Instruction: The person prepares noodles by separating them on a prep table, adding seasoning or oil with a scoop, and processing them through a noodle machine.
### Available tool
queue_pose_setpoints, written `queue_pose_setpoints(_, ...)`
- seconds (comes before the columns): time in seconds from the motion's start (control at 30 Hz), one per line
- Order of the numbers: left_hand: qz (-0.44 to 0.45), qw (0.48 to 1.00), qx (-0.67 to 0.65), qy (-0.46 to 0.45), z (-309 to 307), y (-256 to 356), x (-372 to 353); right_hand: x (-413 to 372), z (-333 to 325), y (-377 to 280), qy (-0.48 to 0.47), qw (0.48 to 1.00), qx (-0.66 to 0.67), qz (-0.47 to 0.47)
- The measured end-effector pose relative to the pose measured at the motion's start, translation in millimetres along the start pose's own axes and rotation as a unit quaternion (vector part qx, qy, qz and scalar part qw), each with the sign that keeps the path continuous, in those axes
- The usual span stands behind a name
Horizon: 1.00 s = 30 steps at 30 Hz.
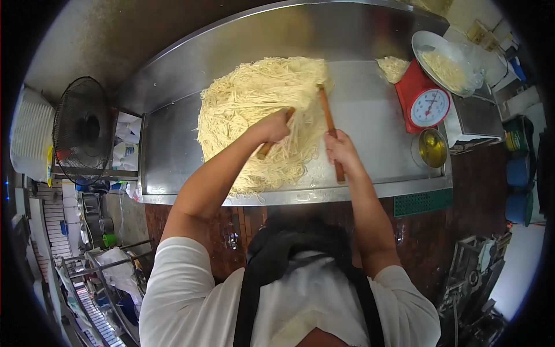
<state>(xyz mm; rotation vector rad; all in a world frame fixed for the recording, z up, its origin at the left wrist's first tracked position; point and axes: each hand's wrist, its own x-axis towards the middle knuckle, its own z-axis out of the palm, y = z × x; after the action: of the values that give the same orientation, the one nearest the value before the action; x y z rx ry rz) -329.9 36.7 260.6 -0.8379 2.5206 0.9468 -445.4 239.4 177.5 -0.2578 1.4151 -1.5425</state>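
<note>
A large heap of pale yellow noodles point(260, 110) lies on a steel worktable point(376, 115). My left hand point(272, 126) grips a wooden stick point(267, 149) that pokes into the heap near its middle. My right hand point(342, 147) holds a second, longer wooden stick point(328, 115) whose far tip lifts strands at the heap's right edge. Both sticks are partly buried in noodles.
A red dial scale point(426, 99) with a metal pan of noodles point(448, 69) stands at the table's right end, beside a small noodle pile point(393, 68) and a bowl of oil point(432, 147). A black fan point(81, 130) stands at the left. Racks and machinery fill the floor below.
</note>
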Motion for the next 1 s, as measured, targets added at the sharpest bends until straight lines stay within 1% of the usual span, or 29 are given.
queue_pose_setpoints(0.07,0.038,0.999,-0.018,-0.015,12,34,8,-14,-33,-10,-0.011,1.000,0.020,-0.002)
queue_pose_setpoints(0.13,0.076,0.995,-0.049,-0.041,27,60,21,-34,-58,-28,0.017,1.000,0.021,-0.010)
queue_pose_setpoints(0.2,0.051,0.992,-0.058,-0.105,24,93,17,-49,-80,-41,0.037,0.999,0.030,-0.011)
queue_pose_setpoints(0.27,0.068,0.987,-0.101,-0.109,43,103,15,-67,-91,-56,0.084,0.996,0.030,-0.022)
queue_pose_setpoints(0.3,0.076,0.983,-0.123,-0.111,49,101,11,-71,-97,-59,0.108,0.993,0.029,-0.028)
queue_pose_setpoints(0.4,0.105,0.981,-0.078,-0.145,44,68,-11,-78,-138,-59,0.149,0.989,-0.015,-0.016)
queue_pose_setpoints(0.47,0.105,0.984,-0.010,-0.140,27,13,-42,-87,-191,-53,0.152,0.982,-0.111,0.010)
queue_pose_setpoints(0.5,0.073,0.981,0.009,-0.177,-5,4,-79,-96,-206,-48,0.153,0.975,-0.157,0.025)
queue_pose_setpoints(0.53,0.073,0.985,0.069,-0.140,-13,-37,-104,-115,-209,-54,0.151,0.960,-0.231,0.054)
queue_pose_setpoints(0.57,-0.027,0.982,0.090,-0.164,-49,-26,-150,-144,-207,-69,0.149,0.937,-0.303,0.086)
queue_pose_setpoints(0.6,-0.029,0.984,0.109,-0.139,-64,-48,-181,-175,-202,-85,0.129,0.906,-0.392,0.090)
queue_pose_setpoints(0.63,-0.061,0.986,0.100,-0.115,-78,-60,-211,-205,-195,-104,0.107,0.867,-0.478,0.094)
queue_pose_setpoints(0.67,-0.078,0.988,0.090,-0.100,-89,-65,-234,-238,-188,-113,0.084,0.818,-0.569,0.007)
queue_pose_setpoints(0.7,-0.112,0.988,0.076,-0.071,-94,-68,-252,-256,-172,-128,0.092,0.804,-0.588,-0.003)
queue_pose_setpoints(0.73,-0.127,0.987,0.082,-0.054,-90,-72,-263,-275,-156,-143,0.102,0.788,-0.607,-0.012)
queue_pose_setpoints(0.77,-0.140,0.986,0.088,-0.036,-86,-75,-270,-285,-125,-162,0.144,0.814,-0.559,0.055)
queue_pose_setpoints(0.8,-0.154,0.984,0.092,-0.017,-80,-77,-271,-285,-119,-164,0.147,0.818,-0.554,0.054)
queue_pose_setpoints(0.83,-0.148,0.984,0.095,-0.018,-71,-77,-266,-285,-114,-165,0.149,0.821,-0.549,0.053)
queue_pose_setpoints(0.9,-0.136,0.986,0.092,-0.024,-43,-83,-238,-253,-131,-133,0.094,0.840,-0.533,0.030)
queue_pose_setpoints(0.97,-0.107,0.991,0.075,0.000,1,-100,-176,-175,-164,-62,-0.018,0.809,-0.587,0.000)
queue_pose_setpoints(1.0,-0.057,0.996,0.069,0.013,25,-112,-131,-125,-141,-34,-0.015,0.793,-0.609,0.031)
